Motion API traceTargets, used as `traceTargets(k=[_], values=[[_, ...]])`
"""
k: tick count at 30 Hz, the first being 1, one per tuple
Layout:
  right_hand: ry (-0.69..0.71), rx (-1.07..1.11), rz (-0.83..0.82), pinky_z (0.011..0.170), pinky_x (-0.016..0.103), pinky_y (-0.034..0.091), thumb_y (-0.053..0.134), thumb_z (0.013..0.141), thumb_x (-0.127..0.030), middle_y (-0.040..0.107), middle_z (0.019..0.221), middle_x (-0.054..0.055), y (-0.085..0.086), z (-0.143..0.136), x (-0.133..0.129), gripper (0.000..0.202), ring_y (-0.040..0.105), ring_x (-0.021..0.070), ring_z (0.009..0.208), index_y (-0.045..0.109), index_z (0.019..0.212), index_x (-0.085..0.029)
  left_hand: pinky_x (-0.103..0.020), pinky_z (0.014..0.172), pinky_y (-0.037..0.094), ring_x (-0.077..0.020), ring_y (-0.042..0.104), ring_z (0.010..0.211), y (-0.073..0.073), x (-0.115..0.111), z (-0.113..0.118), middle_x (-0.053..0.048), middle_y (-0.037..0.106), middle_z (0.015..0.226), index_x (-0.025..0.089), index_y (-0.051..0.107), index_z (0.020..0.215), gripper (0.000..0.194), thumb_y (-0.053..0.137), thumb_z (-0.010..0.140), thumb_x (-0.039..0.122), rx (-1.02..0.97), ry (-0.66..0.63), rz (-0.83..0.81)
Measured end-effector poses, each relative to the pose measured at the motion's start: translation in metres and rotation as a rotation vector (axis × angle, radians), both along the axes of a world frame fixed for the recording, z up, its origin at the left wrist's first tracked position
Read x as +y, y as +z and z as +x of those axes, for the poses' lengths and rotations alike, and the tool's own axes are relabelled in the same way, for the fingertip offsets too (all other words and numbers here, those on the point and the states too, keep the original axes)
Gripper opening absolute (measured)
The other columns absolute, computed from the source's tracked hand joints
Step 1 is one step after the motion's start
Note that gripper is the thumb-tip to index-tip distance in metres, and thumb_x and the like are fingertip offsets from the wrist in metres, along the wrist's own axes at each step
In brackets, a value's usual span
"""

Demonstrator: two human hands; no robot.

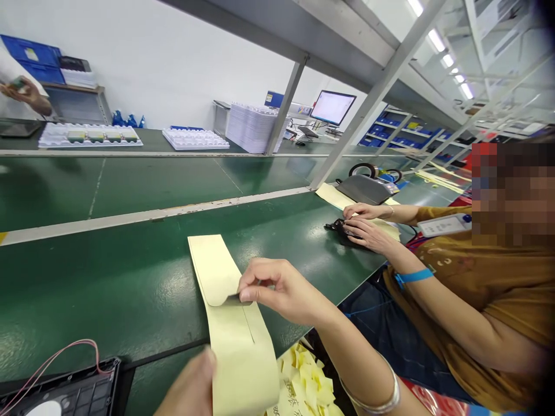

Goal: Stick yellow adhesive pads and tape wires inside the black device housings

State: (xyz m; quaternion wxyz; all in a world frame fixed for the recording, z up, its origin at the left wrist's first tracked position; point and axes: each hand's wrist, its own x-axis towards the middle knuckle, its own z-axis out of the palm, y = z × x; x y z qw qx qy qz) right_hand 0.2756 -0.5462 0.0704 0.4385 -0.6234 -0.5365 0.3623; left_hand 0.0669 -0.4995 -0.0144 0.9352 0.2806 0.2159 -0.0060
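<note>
I see my right hand over the green worktop. Its fingers are pinching a thin flap that curls up from the long yellow paper strip. The strip lies flat on the worktop at its far end and runs back toward me, over the near edge. My left hand is at the bottom of the picture, just beside the near end of the strip. Only a bit of it shows, and it is blurry, so I cannot tell if its fingers are spread or holding the strip.

Under the strip's near end is a pile of little yellow paper scraps. At the bottom left is a black tray with thin pink wires looping out of it.

To my right sits another person in a brown shirt with a blue wristband. Both of their hands rest on a small black thing on the worktop. Past them is a grey machine with rolls of tape. Far back are white trays, a tall stack of trays and a lit screen.
</note>
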Motion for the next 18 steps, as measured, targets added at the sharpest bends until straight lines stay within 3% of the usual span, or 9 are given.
traceTargets(k=[3,7,12,16,18], values=[[0.116,-0.203,0.109,0.072,0.028,0.044,0.068,0.09,-0.014,0.066,0.081,0.003,0.011,-0.013,-0.016,0.008,0.059,0.0162,0.079,0.072,0.084,-0.017,-0.035,0.088,0.053,-0.0261,0.065,0.101,0.014,0.018,0.014,-0.009,0.071,0.107,0.02,0.067,0.116,0.062,0.061,0.078,0.07,0.102,0.196,-0.068],[0.12,-0.436,0.238,0.071,0.029,0.044,0.06,0.095,-0.01,0.065,0.085,0.005,0.008,-0.029,-0.039,0.012,0.058,0.0166,0.08,0.07,0.091,-0.015,-0.025,0.06,0.05,-0.016,0.061,0.067,0.017,0.031,0.03,-0.005,0.068,0.077,0.015,0.067,0.1,0.033,0.072,0.081,0.041,0.234,0.251,0.061],[-0.275,-0.603,0.368,0.06,0.028,0.04,0.059,0.093,-0.011,0.051,0.081,0.005,-0.017,-0.034,-0.065,0.015,0.05,0.0169,0.072,0.073,0.094,-0.018,-0.02,0.044,0.036,-0.0075,0.041,0.047,0.012,0.032,0.043,0.004,0.049,0.057,0.016,0.057,0.074,0.026,0.07,0.082,0.037,0.266,0.35,0.091],[-0.708,-0.256,0.457,0.054,0.025,0.04,0.063,0.094,-0.021,0.051,0.069,-0.001,-0.034,-0.02,-0.082,0.009,0.049,0.0133,0.061,0.07,0.088,-0.022,-0.02,0.044,0.036,-0.0079,0.045,0.048,0.014,0.044,0.059,0.002,0.052,0.061,0.014,0.058,0.082,0.016,0.059,0.089,0.028,0.29,0.397,0.134],[-0.844,-0.114,0.487,0.048,0.022,0.04,0.06,0.097,-0.027,0.048,0.062,-0.005,-0.037,-0.014,-0.087,0.007,0.045,0.0106,0.051,0.065,0.093,-0.024,-0.018,0.042,0.033,-0.0065,0.042,0.047,0.014,0.055,0.074,0.004,0.048,0.059,0.013,0.057,0.082,0.016,0.058,0.091,0.027,0.292,0.425,0.183]])
